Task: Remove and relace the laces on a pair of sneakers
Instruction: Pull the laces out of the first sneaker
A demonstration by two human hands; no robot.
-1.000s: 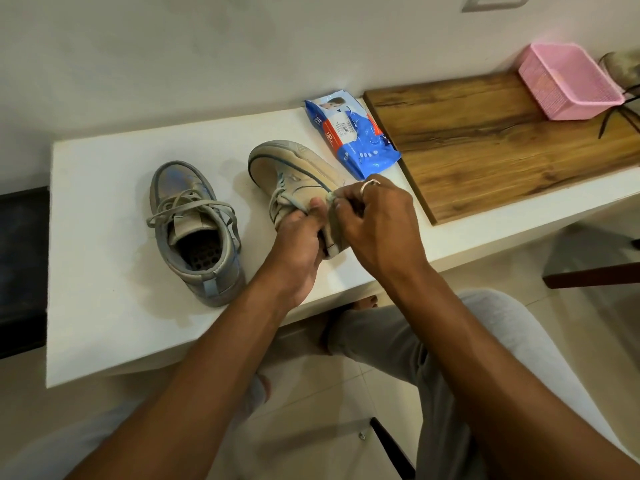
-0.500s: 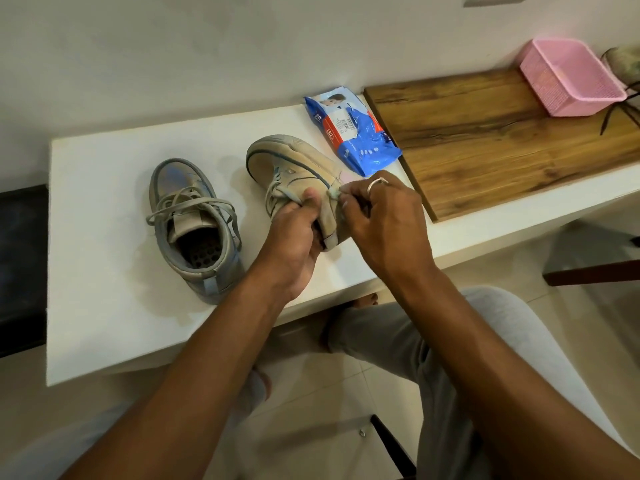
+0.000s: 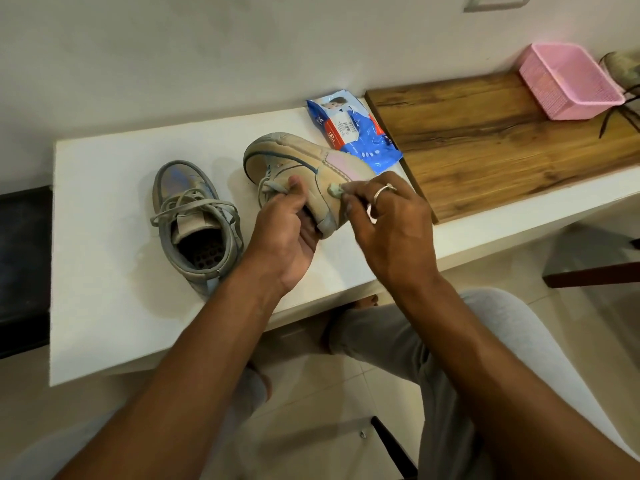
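Note:
Two worn grey-beige sneakers are on the white table (image 3: 104,271). The left sneaker (image 3: 194,223) stands upright, loosely laced, its opening toward me. The right sneaker (image 3: 304,174) is tipped on its side, sole edge to the left. My left hand (image 3: 287,230) grips this sneaker around its heel and opening, thumb on the laces (image 3: 273,190). My right hand (image 3: 384,223), wearing a ring, pinches a lace end (image 3: 335,191) against the sneaker's side.
A blue wipes packet (image 3: 356,133) lies just behind the tipped sneaker. A wooden board (image 3: 502,140) covers the table's right part, with a pink basket (image 3: 568,81) at its far end. My knees are below the table's front edge.
The held sneaker has rolled further onto its side, showing more of its flank. My right hand has drawn the lace end to the right, away from my left thumb.

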